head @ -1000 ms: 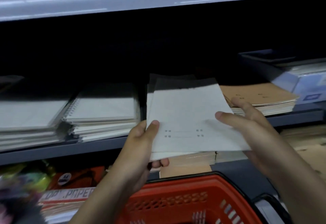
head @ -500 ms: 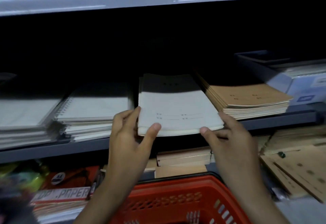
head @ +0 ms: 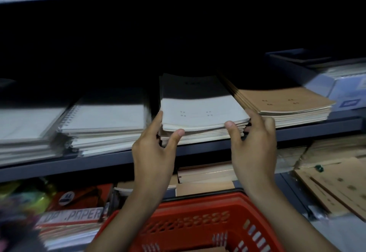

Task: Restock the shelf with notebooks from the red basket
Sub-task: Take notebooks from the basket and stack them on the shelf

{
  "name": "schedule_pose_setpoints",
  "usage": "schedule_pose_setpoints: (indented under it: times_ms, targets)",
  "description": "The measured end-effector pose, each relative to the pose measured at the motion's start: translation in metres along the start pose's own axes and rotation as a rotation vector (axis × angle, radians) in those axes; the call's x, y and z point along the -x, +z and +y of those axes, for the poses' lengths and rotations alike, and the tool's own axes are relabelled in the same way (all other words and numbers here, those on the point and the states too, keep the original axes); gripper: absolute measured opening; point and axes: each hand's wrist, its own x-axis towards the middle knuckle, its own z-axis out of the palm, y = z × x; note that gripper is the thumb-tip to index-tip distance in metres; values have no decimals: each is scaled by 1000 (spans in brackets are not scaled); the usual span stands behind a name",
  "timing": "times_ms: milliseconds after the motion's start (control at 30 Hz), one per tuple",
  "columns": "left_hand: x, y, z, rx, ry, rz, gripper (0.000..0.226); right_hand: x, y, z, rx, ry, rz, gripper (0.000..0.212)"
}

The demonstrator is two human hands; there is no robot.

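Head view looks forward and down, close to the shelf point(head: 99, 161).

"PAPER" printed on white pack point(head: 76, 217), lower left shelf

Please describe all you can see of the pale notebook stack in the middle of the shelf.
The stack of pale grey-white paper notebooks lies flat on the dark grey metal shelf, between a white spiral-bound stack and a brown stack. Its top cover shows small dots, and its rear is in shadow. The left hand touches its front left corner, the right hand its front right.
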Motion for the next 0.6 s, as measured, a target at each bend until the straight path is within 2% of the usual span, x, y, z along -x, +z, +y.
schedule_pose_setpoints:
  times_ms: [200,267,333,367,433,500,567,600]
  targets:
    - [8,-4,10,9,45,22,54,14,-8,-8,-76,1,-23,59]
    - [23,-9,15,-18,161,76,46,36,-15,-21,-146,-55,-50,58]
    - [44,-14,9,-76,263,85,40,61,-17,-28,-202,-111,-143,52]
    - [57,-14,0,-91,242,57,36,74,-13,-27,-192,-127,-208,49]
    - [81,-9,-41,-116,100,-70,27,99,3,-11,-117,-84,-346,41]
    - [109,5,-100,-242,-144,-340,23,122,25,17,0,51,-562,33]
    - [144,11,-161,-387,-472,-595,35,148,46,47,192,159,-910,33]
    - [163,8,-189,-401,-679,-654,33,164,53,64,297,178,-1088,34]
